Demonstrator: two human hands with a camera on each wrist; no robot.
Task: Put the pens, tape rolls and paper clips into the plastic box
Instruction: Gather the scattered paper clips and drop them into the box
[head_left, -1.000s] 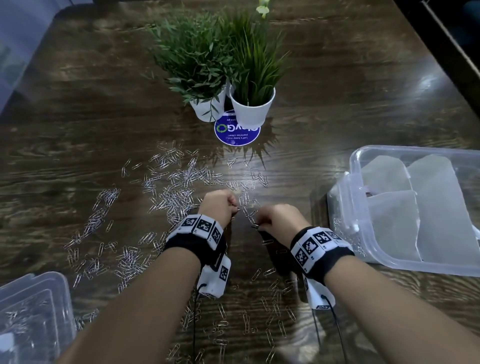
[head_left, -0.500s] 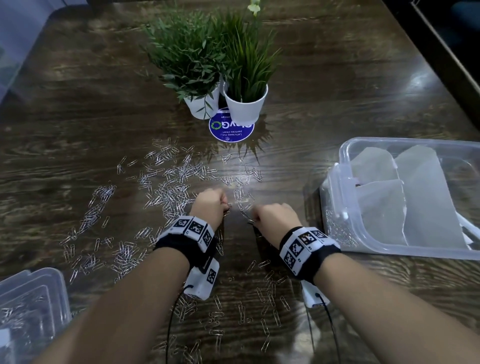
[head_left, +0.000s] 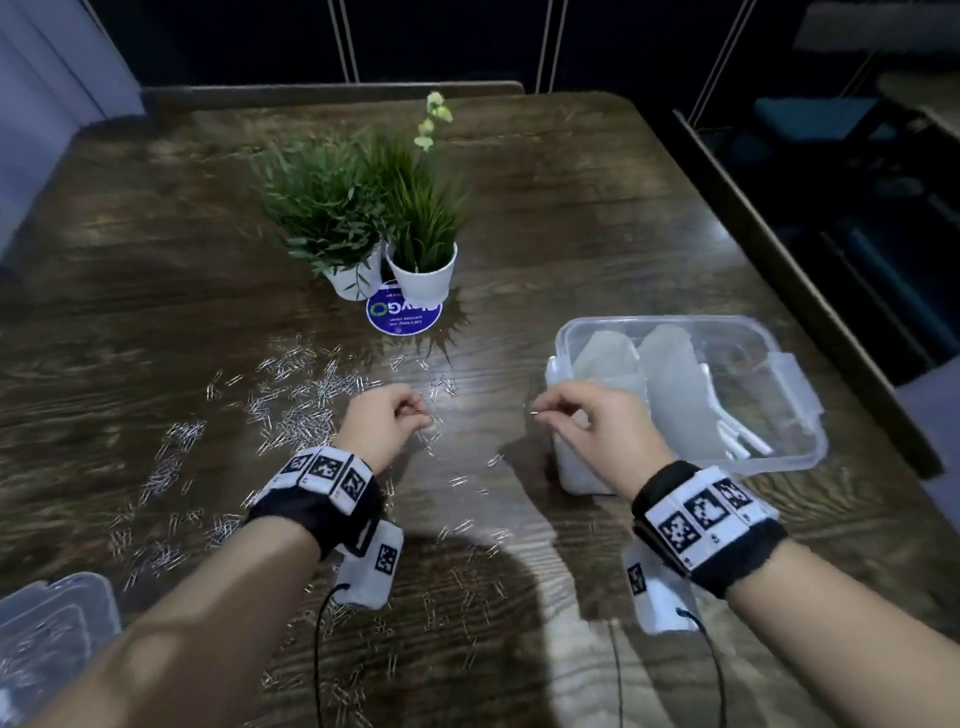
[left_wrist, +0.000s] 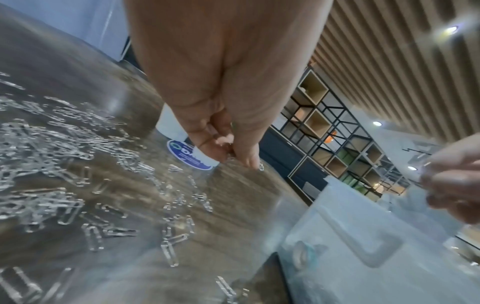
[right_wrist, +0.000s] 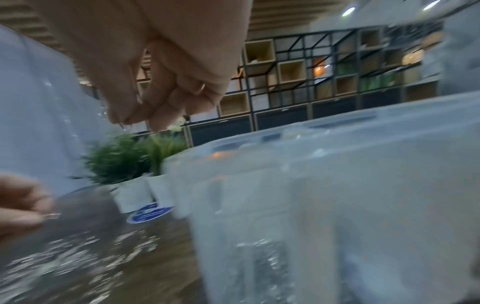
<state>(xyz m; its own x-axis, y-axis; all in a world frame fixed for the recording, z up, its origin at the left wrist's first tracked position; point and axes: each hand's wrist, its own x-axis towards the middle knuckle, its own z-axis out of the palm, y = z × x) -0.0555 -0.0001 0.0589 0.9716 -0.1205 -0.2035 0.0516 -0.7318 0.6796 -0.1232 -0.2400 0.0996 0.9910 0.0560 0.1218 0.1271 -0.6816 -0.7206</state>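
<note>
Wooden table (head_left: 597, 218): both hands' fingers pinch paper clips (head_left: 291, 415); one plastic box (head_left: 779, 457).

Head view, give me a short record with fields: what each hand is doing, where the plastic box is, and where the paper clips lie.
left hand: fingers pinching paper clips just above the table
right hand: fingers pinching a paper clip, raised at the near left corner of the plastic box
plastic box: open, right of both hands
loose paper clips: scattered left of and below the hands
other: two potted plants behind the clips
</note>
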